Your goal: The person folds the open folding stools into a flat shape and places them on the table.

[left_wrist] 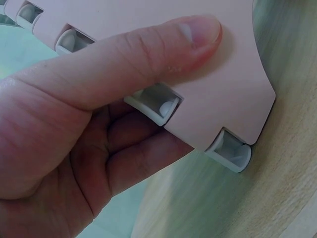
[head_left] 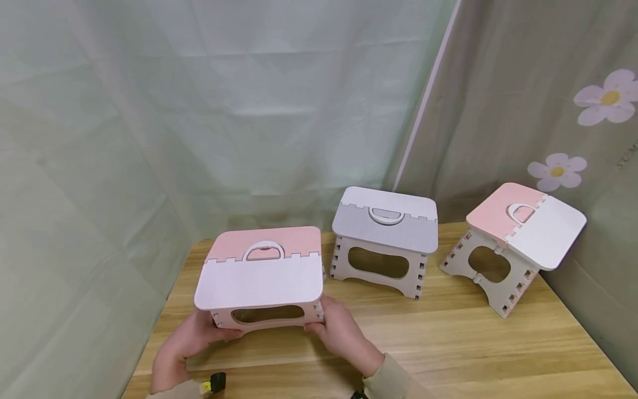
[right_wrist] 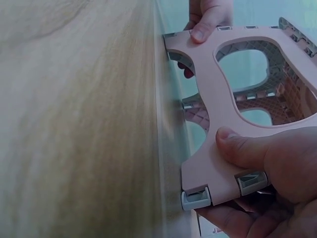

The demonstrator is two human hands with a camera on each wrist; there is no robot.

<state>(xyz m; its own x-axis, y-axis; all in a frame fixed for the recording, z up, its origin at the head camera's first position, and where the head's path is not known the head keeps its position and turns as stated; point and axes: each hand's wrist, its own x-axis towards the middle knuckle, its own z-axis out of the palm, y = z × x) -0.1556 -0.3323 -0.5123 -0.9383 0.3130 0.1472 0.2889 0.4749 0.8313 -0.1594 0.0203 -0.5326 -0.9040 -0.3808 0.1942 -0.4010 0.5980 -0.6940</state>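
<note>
gripping the near stool [head_left: 259, 284] at its sides, the left hand [head_left: 196, 332] and right hand [head_left: 341, 330] each hold 1 lower leg corner, thumb on the pale pink front panel and fingers curled behind; the stool is unfolded, its top above and between the 2 hands, white on the half nearer the wrists and pink on the half beyond, with a white handle [head_left: 266, 244] at the join; whether its feet touch the wooden table [head_left: 423, 343] i cannot tell; just beyond the right hand and a little to its right stands a grey and white stool [head_left: 394, 237]; well to the right of that hand stands an angled stool [head_left: 543, 235], pink and white; beyond all 3 hangs a pale curtain [head_left: 299, 127].
</note>
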